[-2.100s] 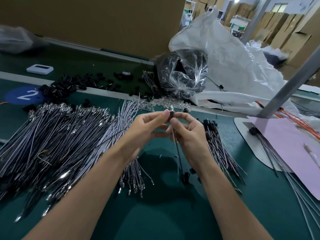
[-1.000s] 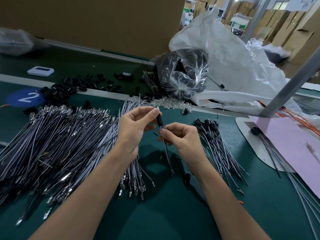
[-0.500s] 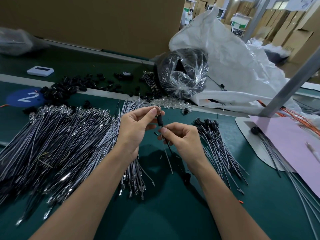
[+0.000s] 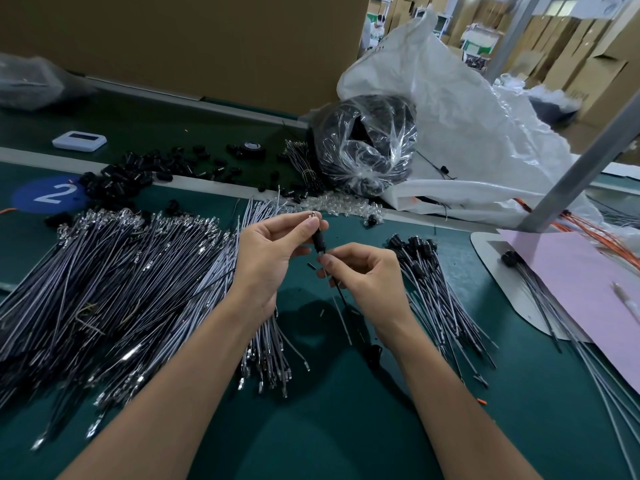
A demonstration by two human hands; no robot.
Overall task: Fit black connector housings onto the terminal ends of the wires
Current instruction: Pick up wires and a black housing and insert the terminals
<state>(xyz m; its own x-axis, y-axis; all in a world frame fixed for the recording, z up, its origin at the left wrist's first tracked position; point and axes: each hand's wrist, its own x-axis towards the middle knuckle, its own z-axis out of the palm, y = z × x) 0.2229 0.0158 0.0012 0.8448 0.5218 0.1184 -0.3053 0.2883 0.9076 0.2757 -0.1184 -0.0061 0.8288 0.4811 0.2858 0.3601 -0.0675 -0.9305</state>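
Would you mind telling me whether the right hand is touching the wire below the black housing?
Touching. The head view shows the right hand pinching the wire between its fingertips, just below the black housing.

table mat (image 4: 346,427): dark green, plain.
round sticker (image 4: 26,197), left edge: blue with a white 2.
wire pile (image 4: 104,289), left: grey and black, silvery ends.
connector housing (image 4: 319,241), centre: black.
held wire (image 4: 342,318): grey beside black.
loose housings (image 4: 138,171), upper left: black.
small device (image 4: 79,141), upper left: white, dark face.
sheet (image 4: 571,289), right: pale pink.
thin wires (image 4: 602,233), right edge: orange.
sack (image 4: 467,133), upper right: white.
board (image 4: 173,39), top: brown.
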